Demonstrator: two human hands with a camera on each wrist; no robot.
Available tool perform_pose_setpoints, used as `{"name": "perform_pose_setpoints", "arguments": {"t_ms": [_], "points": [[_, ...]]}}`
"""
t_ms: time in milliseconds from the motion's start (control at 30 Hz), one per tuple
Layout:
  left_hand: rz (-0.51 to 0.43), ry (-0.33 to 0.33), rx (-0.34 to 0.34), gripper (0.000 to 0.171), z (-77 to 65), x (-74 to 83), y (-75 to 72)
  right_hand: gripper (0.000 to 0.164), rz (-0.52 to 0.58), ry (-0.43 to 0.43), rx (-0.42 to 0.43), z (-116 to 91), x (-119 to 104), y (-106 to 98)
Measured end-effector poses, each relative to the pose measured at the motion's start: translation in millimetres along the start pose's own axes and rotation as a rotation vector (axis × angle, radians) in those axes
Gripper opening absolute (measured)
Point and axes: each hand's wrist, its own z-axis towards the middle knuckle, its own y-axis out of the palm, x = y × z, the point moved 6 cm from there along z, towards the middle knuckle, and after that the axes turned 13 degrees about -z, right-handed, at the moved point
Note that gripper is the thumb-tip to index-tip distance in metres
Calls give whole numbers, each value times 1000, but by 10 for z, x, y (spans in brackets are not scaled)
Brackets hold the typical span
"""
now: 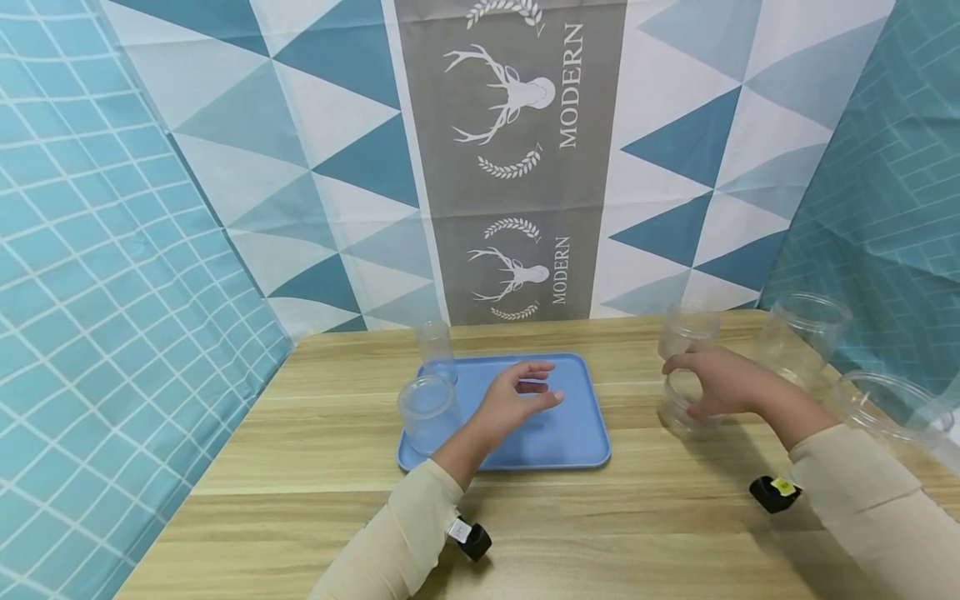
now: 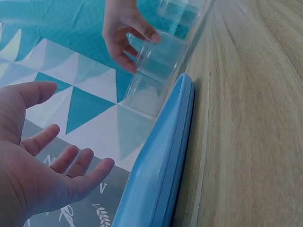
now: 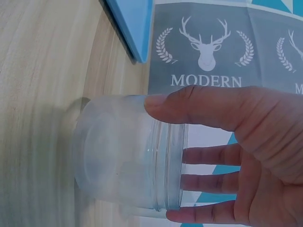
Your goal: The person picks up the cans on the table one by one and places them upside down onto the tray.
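Note:
My right hand [image 1: 723, 383] holds a clear wide-mouthed jar [image 1: 681, 418] by its rim at the right of the table. In the right wrist view the thumb lies on the near side of this jar [image 3: 123, 151], with the fingers behind its threaded neck. My left hand [image 1: 513, 404] hovers above a blue tray [image 1: 562, 433], fingers apart and holding nothing. On the tray's left side stands a squat clear jar [image 1: 429, 417]. A narrow, taller clear jar [image 1: 435, 354] is behind it, near the back left corner.
Another clear jar [image 1: 684, 323] stands just behind the held one. Further right are a larger clear jar [image 1: 806, 329] and a wide clear container [image 1: 888, 408], partly behind my right forearm. Patterned cloth [image 1: 517, 167] hangs along the table's back edge.

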Motion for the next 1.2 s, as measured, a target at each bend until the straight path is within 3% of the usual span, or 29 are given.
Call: {"name": "perform_pose_setpoints", "arguments": {"t_ms": [467,633,833,1033,1200], "points": [[-5,-8,-9,46,-34,21,-8,56,14,-41,43,0,-157,-135],[-33,18,-9,46,-35,41,-7,56,19,-51,70,-9,-202,-183],[-156,47,-19,45,-32,79,1,56,16,-59,129,-19,-264,-258],[-301,12,-43,45,-23,83,27,59,36,-57,172,-33,-319,-325],[-366,-20,-47,46,-13,94,46,60,70,-45,203,-67,-330,-392]]}}
